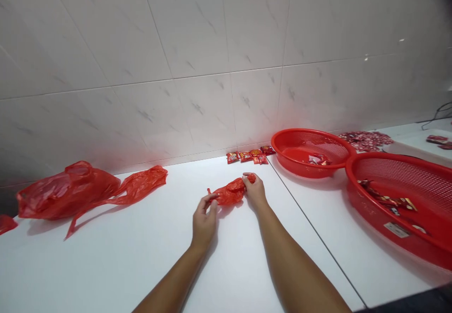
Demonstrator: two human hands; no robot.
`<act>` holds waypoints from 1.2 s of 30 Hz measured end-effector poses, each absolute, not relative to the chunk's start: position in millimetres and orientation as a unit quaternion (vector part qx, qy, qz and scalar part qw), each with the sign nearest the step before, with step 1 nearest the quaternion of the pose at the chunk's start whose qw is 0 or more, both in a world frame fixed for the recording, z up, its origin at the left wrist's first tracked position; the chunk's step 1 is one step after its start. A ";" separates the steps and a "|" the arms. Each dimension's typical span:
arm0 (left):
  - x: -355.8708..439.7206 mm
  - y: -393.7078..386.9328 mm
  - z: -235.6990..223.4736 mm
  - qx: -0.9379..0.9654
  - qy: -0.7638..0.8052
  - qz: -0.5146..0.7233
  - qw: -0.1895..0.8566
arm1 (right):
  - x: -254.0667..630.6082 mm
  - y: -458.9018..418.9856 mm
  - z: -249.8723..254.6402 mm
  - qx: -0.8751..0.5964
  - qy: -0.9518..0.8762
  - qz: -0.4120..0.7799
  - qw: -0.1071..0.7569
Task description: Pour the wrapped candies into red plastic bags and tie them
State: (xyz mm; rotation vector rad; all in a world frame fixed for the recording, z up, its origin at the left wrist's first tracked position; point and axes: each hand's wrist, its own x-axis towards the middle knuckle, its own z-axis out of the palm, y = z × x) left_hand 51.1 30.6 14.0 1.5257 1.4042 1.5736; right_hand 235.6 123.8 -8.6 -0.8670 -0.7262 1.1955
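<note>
Marble-patterned wall tiles (176, 68) rise behind a white worktop (106, 266) carrying, at right, a red plastic basket (303, 131) and a larger one (388, 155) holding wrapped sweets (386, 202), and at left a bulky red plastic bag (67, 190). At centre, a twisted red plastic bag (229, 191) sits bunched between the hands, the right hand's grip (252, 190) closed over its far end, the left hand's grip (205, 221) curled on its near tail. Small red sachets (247, 156) line the wall beyond.
</note>
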 end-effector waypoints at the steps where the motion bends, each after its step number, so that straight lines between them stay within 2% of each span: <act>1: 46.3 35.3 14.3 0.529 0.532 0.616 0.241 | 236.3 125.9 -10.2 -0.395 -0.320 0.527 0.681; 4: 29.4 51.0 13.6 0.452 0.559 0.672 0.177 | 241.6 132.4 -13.5 -0.414 -0.312 0.515 0.683; 10: 18.0 59.1 11.0 0.439 0.575 0.662 0.195 | 251.4 137.4 -12.7 -0.438 -0.278 0.463 0.719; 13: 26.9 50.7 11.5 0.484 0.562 0.641 0.199 | 250.9 131.5 -7.1 -0.479 -0.314 0.319 0.755; 16: 35.5 41.8 12.5 0.551 0.546 0.608 0.165 | 243.4 116.9 2.7 -0.497 -0.437 0.172 0.730; 18: 38.8 37.4 12.9 0.602 0.519 0.592 0.129 | 234.6 104.4 10.4 -0.467 -0.554 0.201 0.659; 20: 40.1 34.6 13.1 0.661 0.477 0.571 0.090 | 224.7 93.4 16.6 -0.420 -0.660 0.285 0.555; 22: 39.5 33.9 13.6 0.706 0.444 0.549 0.055 | 216.8 87.1 19.5 -0.394 -0.711 0.330 0.480; 29: 16.3 44.1 18.5 0.669 0.481 0.563 -0.063 | 226.6 98.7 5.6 -0.484 -0.651 0.276 0.515; 36: -18.7 56.6 34.0 0.569 0.619 0.523 -0.141 | 237.9 110.8 -1.8 -0.595 -0.604 0.230 0.477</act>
